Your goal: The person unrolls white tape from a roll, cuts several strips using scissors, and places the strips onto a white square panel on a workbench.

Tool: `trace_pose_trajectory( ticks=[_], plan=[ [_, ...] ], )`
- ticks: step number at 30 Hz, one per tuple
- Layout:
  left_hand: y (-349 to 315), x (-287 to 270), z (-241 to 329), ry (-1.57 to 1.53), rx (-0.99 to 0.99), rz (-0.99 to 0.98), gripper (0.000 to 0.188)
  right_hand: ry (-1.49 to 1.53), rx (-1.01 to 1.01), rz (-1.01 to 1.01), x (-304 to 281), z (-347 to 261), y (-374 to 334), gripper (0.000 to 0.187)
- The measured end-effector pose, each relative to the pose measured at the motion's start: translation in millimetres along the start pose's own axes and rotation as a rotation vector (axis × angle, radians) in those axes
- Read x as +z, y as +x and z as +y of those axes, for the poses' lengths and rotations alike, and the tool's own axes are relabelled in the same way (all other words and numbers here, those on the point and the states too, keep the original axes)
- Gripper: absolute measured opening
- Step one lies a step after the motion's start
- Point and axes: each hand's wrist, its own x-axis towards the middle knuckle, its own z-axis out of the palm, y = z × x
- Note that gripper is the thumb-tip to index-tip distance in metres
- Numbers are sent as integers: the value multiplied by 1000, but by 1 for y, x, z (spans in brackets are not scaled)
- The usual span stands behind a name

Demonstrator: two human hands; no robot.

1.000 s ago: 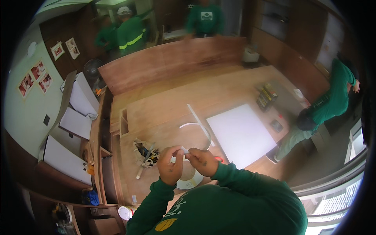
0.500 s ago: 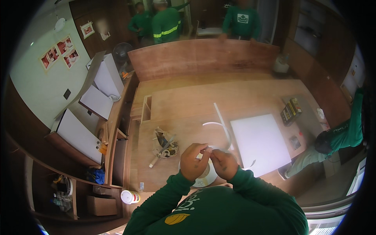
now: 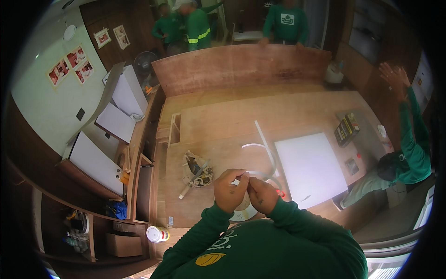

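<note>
My left hand (image 3: 230, 189) and my right hand (image 3: 263, 195) meet above the worktable (image 3: 204, 132), fingers pinched together at the fingertips. They close on the end of a thin white edging strip (image 3: 263, 139), which curls out past my right hand and stretches away over the wood. Below my hands lies a round white disc (image 3: 245, 213), partly covered by them. Beside my right hand something small and red (image 3: 279, 192) shows; its kind is unclear. A white rectangular panel (image 3: 310, 165) rests to the right.
Left on the table sits a bag of tools (image 3: 199, 169). A dark can (image 3: 347, 129) stands far right, a white tub (image 3: 157, 234) near left. One person (image 3: 413, 149) crouches at right with hands raised; another (image 3: 285, 25) holds a long upright board (image 3: 241, 69) at the back.
My hands stay pinched together with only a slight shift. The red item beside my right hand has come into sight. The person at right has raised both arms; one at the back has shifted.
</note>
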Motion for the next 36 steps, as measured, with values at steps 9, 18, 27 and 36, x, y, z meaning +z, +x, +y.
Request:
trace_pose_trajectory(
  ticks=[9, 18, 27, 36],
  plan=[
    [-1, 4, -14, -175, -208, -39, 14, 36, -34, 27, -3, 4, 1, 10],
    [5, -8, -15, -144, -75, -92, 14, 142, 165, -73, -16, 2, 4, 16],
    [5, -7, -8, -78, 31, -69, 9, 225, 148, -92, -23, -3, 4, 21],
    [2, -6, -17, -93, 14, -99, 7, 292, 115, -97, -24, 9, 2, 20]
  ],
)
